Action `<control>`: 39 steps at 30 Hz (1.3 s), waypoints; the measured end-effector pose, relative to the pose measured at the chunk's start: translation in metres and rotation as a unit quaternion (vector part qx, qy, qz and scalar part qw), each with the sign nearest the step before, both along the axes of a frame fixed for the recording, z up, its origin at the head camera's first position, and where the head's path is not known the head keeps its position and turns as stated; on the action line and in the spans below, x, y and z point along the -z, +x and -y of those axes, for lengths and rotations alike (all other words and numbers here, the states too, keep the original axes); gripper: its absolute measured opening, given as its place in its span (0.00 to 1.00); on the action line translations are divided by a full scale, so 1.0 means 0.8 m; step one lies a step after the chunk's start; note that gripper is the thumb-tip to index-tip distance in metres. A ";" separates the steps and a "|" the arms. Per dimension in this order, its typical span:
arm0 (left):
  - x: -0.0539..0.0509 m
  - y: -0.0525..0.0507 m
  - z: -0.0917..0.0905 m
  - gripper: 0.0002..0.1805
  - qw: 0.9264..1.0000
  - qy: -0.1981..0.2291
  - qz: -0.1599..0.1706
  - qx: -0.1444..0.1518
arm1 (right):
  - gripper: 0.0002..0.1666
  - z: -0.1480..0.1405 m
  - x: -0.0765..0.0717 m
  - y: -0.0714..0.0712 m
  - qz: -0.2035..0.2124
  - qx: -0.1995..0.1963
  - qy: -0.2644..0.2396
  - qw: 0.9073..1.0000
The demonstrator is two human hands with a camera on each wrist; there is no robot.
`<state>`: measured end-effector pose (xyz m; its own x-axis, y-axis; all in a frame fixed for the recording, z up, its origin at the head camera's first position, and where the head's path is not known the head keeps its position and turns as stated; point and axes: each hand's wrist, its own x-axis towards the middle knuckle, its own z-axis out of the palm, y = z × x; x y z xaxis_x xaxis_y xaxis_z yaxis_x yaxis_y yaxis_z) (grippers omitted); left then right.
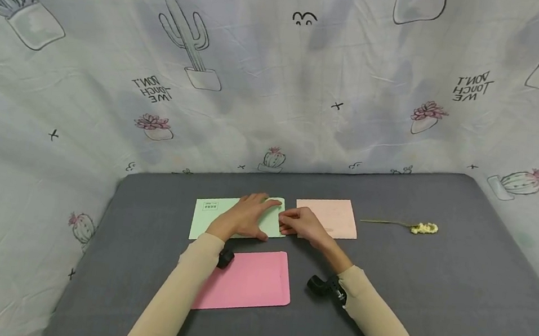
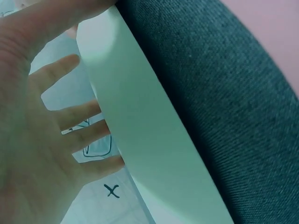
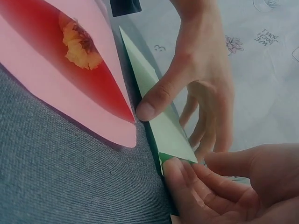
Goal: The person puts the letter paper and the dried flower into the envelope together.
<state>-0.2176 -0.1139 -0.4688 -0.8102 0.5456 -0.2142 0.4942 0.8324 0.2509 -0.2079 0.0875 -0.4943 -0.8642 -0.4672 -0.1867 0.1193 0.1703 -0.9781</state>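
"where is the green envelope (image 1: 270, 221), and what have your hands got?"

"it lies in front of me, toward the far side of the counter (image 1: 476, 303). my left hand (image 1: 245, 216) is spread wide across it, thumb at the near edge and fingers reaching the far one. my right hand (image 1: 305, 225) is drawn in narrow, pinching the envelope's right end."

"does one view tell all that?"

"no. the head view gives the printed box (image 1: 210, 205) at the left end, but only the right wrist view shows the right end standing open, darker green inside, with my fingers at its lip. the left wrist view has my straight fingers against the edge."

"and the pink envelope (image 1: 250, 279)?"

"from the head it looks flat, nearer me than the green one. from the right wrist its mouth gapes and a yellow bloom (image 3: 81, 49) shows inside. the stemmed flower (image 1: 423, 228), well to the right, shows from the head alone."

"edges and room?"

"the peach paper (image 1: 332, 217) lies partly behind my right hand, so it's tight there. past the stemmed flower there's open room to the counter's right edge. a patterned cloth (image 1: 316, 43) rises behind the far edge."
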 end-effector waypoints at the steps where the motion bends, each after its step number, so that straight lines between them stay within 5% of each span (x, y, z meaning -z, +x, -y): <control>1: 0.000 0.000 0.000 0.50 1.000 0.000 -0.004 0.000 | 0.19 0.000 -0.001 0.000 -0.002 0.000 0.001 1.000; 16: 0.003 0.010 0.000 0.45 0.998 0.001 -0.069 0.011 | 0.18 0.000 0.012 0.005 -0.028 0.007 0.004 1.000; 22: 0.008 0.015 0.003 0.45 0.996 -0.008 -0.084 0.015 | 0.18 -0.004 0.003 0.011 -0.035 0.008 0.026 0.999; 26: 0.010 0.016 0.004 0.45 0.997 0.001 -0.083 0.009 | 0.17 -0.019 -0.008 0.007 -0.089 0.006 0.073 0.993; 34: 0.012 0.014 0.003 0.46 0.997 0.003 -0.078 0.000 | 0.17 -0.078 -0.026 -0.013 -0.239 0.029 0.216 0.946; 39: 0.012 0.014 0.001 0.45 0.997 0.013 -0.078 0.010 | 0.22 -0.111 -0.034 -0.013 -0.288 -0.012 0.365 0.886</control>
